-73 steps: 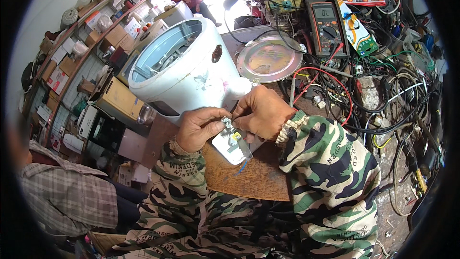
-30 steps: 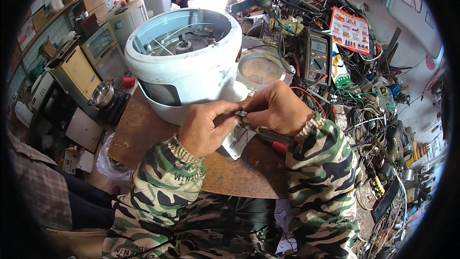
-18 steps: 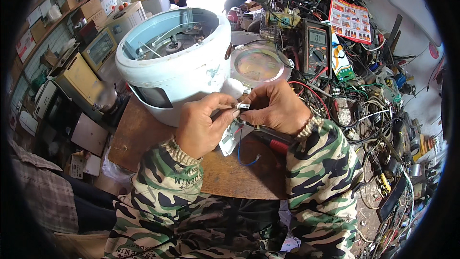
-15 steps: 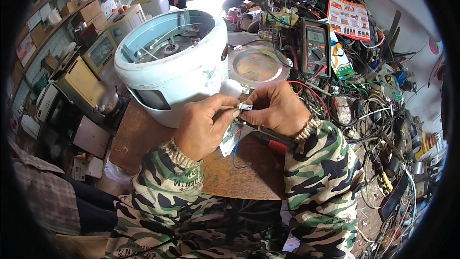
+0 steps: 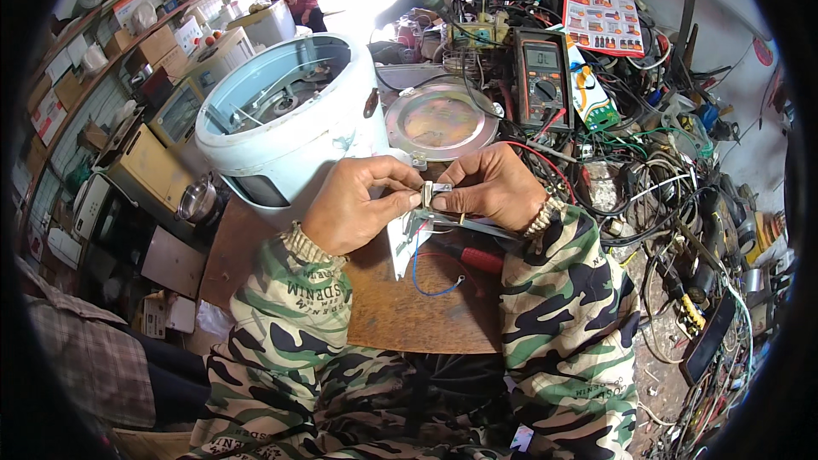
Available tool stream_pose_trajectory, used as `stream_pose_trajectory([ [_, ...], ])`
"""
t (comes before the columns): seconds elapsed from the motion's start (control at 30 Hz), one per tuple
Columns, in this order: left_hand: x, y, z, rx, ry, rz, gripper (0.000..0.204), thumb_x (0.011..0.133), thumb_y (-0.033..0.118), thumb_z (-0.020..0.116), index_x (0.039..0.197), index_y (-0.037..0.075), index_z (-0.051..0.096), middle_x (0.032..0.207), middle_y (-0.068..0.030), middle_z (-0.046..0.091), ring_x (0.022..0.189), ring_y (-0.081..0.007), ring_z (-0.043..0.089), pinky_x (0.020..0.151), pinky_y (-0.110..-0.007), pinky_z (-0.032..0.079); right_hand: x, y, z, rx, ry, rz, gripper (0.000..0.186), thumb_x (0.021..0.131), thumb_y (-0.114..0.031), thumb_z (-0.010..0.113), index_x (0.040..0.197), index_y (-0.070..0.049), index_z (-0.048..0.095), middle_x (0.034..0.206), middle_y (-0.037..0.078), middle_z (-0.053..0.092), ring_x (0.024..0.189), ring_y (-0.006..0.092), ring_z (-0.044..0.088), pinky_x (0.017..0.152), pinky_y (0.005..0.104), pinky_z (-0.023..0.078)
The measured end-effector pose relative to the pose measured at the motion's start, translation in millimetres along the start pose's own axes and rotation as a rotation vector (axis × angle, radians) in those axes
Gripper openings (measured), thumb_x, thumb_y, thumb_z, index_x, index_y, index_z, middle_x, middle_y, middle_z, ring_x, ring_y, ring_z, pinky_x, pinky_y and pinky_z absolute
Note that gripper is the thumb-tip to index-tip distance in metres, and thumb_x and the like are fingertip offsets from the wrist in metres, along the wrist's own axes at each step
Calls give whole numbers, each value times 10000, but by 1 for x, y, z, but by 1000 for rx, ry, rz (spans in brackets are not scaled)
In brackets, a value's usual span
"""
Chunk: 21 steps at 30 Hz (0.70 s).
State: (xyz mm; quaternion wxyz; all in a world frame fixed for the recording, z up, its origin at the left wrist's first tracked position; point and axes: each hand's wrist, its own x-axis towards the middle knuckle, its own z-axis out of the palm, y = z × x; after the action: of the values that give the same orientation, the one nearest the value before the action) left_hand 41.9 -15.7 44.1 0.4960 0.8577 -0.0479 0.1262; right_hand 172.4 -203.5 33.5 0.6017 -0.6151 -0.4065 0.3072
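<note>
Small metal part (image 5: 429, 194) sat pinched between both hands, just in front of the pale blue cooker body (image 5: 285, 128), over the brown worktop (image 5: 409, 311). Left hand (image 5: 358, 204): thumb & fingers closed on the part's left side. Right hand (image 5: 490, 187): fingertips closed on its right side, beaded bracelet at wrist. Under the part hung a white panel (image 5: 402, 243) w/ a thin metal strip (image 5: 464, 223) running right; couldn't tell if the part was fixed to it. Blue wire (image 5: 430, 277) looped down from the panel onto worktop. Red-handled tool (image 5: 473, 257) lay just right of the wire. Round metal plate (image 5: 440, 119) sat right of the cooker body, multimeter (image 5: 538, 77) further right, amid tangled cables (image 5: 673, 196). Both forearms in camo sleeves.
</note>
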Motion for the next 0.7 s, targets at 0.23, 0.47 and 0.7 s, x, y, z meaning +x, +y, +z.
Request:
stream_pose_trajectory([
  [0.23, 2, -11, 7, -362, -29, -92, 188, 887, -6, 674, 1067, -60, 665, 988, -85, 707, 889, -102, 658, 807, -252, 531, -3, 7, -3, 52, -29, -34, 112, 802, 33, 775, 882, 0, 705, 798, 8, 687, 716, 60, 609, 621, 217, 471],
  [0.47, 0, -14, 8, -303, 2, -66, 186, 863, -20, 677, 1043, -64, 672, 964, -74, 706, 873, -89, 653, 783, -236, 525, -2, 3, 5, 83, 6, -35, 159, 798, 32, 782, 937, 27, 706, 853, 33, 711, 799, 82, 655, 713, 220, 529],
  [0.7, -3, -10, 8, -285, 41, -50, 174, 845, -23, 689, 1013, -67, 684, 939, -67, 709, 838, -81, 647, 753, -228, 523, -3, 2, 7, -40, 29, -58, 202, 795, -9, 802, 975, 40, 724, 871, 57, 732, 806, 80, 658, 709, 223, 537],
])
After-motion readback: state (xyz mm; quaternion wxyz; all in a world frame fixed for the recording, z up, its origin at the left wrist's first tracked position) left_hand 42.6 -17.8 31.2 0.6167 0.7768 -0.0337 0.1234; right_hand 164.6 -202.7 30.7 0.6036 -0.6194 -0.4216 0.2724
